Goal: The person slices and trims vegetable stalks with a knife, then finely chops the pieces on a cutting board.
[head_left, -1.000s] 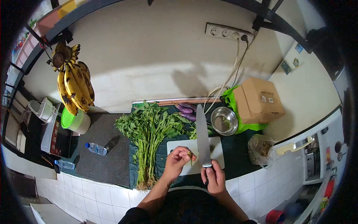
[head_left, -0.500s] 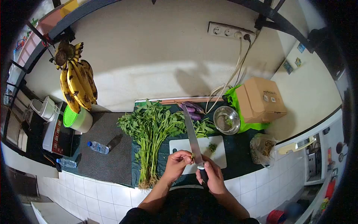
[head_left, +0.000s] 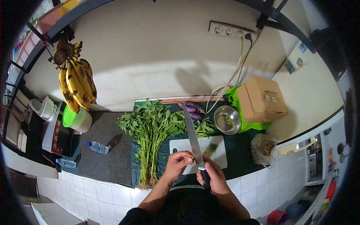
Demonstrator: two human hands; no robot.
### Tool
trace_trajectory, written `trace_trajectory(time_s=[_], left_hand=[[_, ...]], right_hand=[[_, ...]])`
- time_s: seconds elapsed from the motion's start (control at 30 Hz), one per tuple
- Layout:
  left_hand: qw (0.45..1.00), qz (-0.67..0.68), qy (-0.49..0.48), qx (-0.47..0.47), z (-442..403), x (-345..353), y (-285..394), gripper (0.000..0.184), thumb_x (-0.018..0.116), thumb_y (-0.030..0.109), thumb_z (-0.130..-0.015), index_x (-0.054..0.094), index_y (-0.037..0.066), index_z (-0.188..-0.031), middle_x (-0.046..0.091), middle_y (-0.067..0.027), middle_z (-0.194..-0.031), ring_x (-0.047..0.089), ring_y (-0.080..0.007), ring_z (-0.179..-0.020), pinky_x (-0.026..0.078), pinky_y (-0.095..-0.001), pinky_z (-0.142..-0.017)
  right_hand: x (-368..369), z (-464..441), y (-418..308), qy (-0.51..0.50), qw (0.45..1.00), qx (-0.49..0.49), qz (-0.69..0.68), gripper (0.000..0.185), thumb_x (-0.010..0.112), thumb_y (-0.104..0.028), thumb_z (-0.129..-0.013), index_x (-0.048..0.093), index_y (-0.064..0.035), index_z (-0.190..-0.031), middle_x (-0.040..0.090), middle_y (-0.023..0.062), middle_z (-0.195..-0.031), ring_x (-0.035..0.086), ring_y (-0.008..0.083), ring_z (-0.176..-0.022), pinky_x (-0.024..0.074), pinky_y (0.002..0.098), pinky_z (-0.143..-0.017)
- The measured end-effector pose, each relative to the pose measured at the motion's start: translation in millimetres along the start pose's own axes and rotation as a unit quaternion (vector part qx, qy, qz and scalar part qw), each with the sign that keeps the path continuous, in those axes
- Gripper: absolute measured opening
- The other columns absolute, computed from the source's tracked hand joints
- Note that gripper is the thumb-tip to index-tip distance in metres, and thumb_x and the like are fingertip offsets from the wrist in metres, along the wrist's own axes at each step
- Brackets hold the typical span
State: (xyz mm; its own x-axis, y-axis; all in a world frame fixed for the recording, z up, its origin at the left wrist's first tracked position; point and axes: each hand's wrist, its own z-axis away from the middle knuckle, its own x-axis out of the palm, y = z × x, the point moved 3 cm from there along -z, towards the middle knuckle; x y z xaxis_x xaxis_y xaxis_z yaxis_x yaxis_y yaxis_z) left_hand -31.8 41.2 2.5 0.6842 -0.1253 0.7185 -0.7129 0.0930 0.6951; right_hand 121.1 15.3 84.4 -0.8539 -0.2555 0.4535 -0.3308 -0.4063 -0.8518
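Small piece (head_left: 193,157) at lower centre, pinched in left fingers (head_left: 183,154) close by the knife (head_left: 191,131), itself clenched in right fingers (head_left: 212,170) and slanting toward upper left; contact unclear.

The left hand (head_left: 179,164) pinches thumb to fingers; the right hand (head_left: 213,176) curls closed just beside it, forearms converging.

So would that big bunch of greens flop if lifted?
The greens would probably droop at the leafy tops, which spread wide and loose. The long, slim stems may bend and splay. The tangled roots may cling together.
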Motion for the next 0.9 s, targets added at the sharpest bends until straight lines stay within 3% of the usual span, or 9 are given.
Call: trace_trajectory(time_s=[0.63,0.7,0.9], left_hand=[[0.999,-0.040,-0.014,-0.008,0,1,4,0.006,0.070,0.000,-0.086,0.068,-0.003,-0.092,0.066,-0.0069,-0.090,0.061,-0.0127,-0.081,0.049,-0.0269,-0.076],[0.998,-0.063,-0.004,-0.003,-2,0,5,0.015,0.074,0.007,-0.084,0.065,0.000,-0.093,0.067,-0.0079,-0.087,0.063,-0.0167,-0.081,0.051,-0.0310,-0.076],[0.999,-0.033,-0.022,0.002,-10,3,11,0.034,0.079,0.006,-0.079,0.056,0.004,-0.104,0.065,-0.0047,-0.083,0.062,-0.0139,-0.077,0.052,-0.0279,-0.073]], right_hand=[[2,4,4,-0.011,1.000,-0.017,0.023,0.050,0.046,-0.034,-0.104,0.043,-0.0007,-0.141,0.056,0.0055,-0.074,0.051,0.0115,-0.061,0.0419,0.0267,-0.055],[0,4,4,-0.013,0.999,-0.016,0.031,0.050,0.046,-0.034,-0.104,0.043,-0.0006,-0.141,0.056,0.0053,-0.075,0.051,0.0114,-0.062,0.0419,0.0266,-0.055],[-1,6,7,-0.015,0.999,-0.003,0.043,0.051,0.047,-0.035,-0.103,0.043,-0.0003,-0.141,0.055,0.0048,-0.074,0.050,0.0109,-0.062,0.0415,0.0260,-0.055]])
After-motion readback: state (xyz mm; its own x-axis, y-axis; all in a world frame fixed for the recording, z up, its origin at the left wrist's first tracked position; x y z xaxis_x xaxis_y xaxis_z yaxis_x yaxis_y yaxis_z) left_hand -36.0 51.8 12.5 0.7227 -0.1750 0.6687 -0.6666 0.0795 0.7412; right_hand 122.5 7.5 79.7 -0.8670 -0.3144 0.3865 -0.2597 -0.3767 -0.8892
